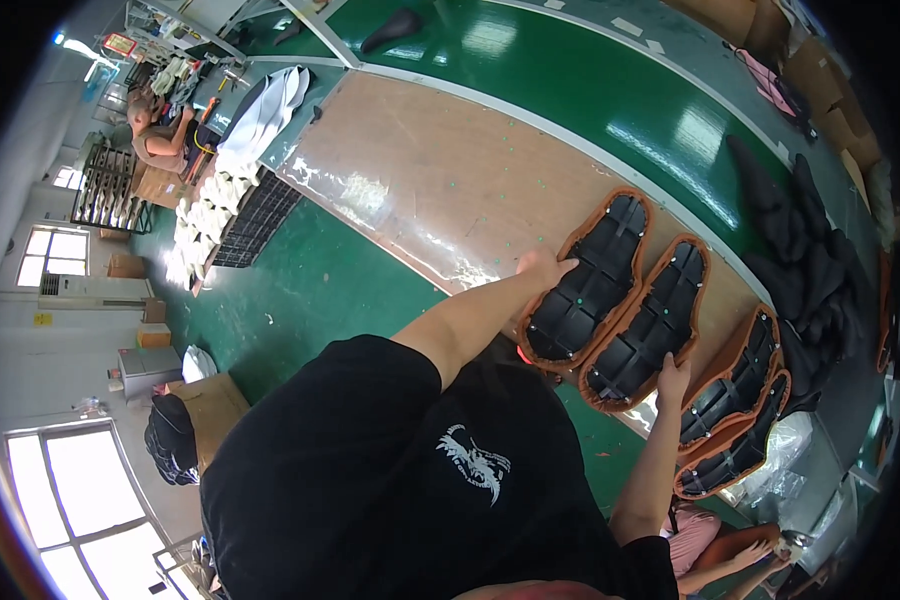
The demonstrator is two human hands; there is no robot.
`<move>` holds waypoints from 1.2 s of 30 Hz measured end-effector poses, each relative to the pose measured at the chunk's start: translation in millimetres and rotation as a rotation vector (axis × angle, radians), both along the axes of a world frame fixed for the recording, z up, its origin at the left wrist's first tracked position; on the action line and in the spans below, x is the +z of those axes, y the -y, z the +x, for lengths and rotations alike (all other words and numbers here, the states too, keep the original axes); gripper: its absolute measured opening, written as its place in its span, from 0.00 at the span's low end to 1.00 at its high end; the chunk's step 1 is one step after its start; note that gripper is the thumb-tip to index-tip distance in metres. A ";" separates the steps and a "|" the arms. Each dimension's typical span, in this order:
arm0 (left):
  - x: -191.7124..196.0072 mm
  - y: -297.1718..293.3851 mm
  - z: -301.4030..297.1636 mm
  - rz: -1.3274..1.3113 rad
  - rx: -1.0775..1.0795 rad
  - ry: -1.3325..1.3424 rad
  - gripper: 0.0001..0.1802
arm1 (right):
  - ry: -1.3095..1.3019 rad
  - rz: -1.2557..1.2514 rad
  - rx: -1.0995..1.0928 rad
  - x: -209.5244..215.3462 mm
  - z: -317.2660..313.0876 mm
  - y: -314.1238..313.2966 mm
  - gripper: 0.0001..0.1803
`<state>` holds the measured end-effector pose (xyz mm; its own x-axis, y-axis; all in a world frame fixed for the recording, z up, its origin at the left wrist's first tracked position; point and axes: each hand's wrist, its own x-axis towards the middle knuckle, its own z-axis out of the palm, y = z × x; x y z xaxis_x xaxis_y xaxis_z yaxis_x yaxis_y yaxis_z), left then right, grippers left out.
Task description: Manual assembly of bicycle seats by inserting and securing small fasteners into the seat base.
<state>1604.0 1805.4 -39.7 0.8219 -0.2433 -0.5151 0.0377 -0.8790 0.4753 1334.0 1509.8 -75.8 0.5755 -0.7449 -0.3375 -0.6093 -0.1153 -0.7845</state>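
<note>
Two long upturned vehicle seats lie side by side on the brown tabletop, black ribbed plastic bases up and orange-brown covers wrapped around their rims. My left hand [545,268] grips the left edge of the left seat [598,262], its thumb over the rim and its other fingers mostly hidden. My right hand [674,378] holds the near right edge of the right seat [660,312], with the fingers partly out of sight. Two more such seats, an upper one [735,385] and a lower one [738,448], rest close together to the right of my right hand.
The tabletop [420,150] stretches to the far left. Beyond it runs a green conveyor belt [570,85] carrying a black seat-shaped piece [392,30]. Dark padded pieces [810,250] are heaped at the right. A co-worker's hand [752,552] shows at lower right; another person [165,140] sits far left.
</note>
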 end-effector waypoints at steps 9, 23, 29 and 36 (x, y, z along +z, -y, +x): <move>39.5 -19.2 -32.7 -0.622 0.428 -0.689 0.33 | 0.469 -0.602 0.522 152.5 83.4 -128.9 0.14; 43.0 11.7 4.5 -0.939 0.646 -1.361 0.13 | 0.160 -0.647 1.029 146.5 161.7 -150.3 0.07; 39.0 54.5 27.8 -0.954 0.480 -1.363 0.15 | -0.031 -0.642 0.875 153.8 170.6 -117.9 0.07; 50.6 101.5 30.7 -0.932 0.490 -1.314 0.14 | -0.021 -0.386 0.617 151.4 166.3 -73.2 0.09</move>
<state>1634.7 1704.0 10.9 0.0676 -0.7084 -0.7026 0.9687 -0.1219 0.2161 1500.3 1583.0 75.6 0.9256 -0.3547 -0.1321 -0.3584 -0.7093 -0.6070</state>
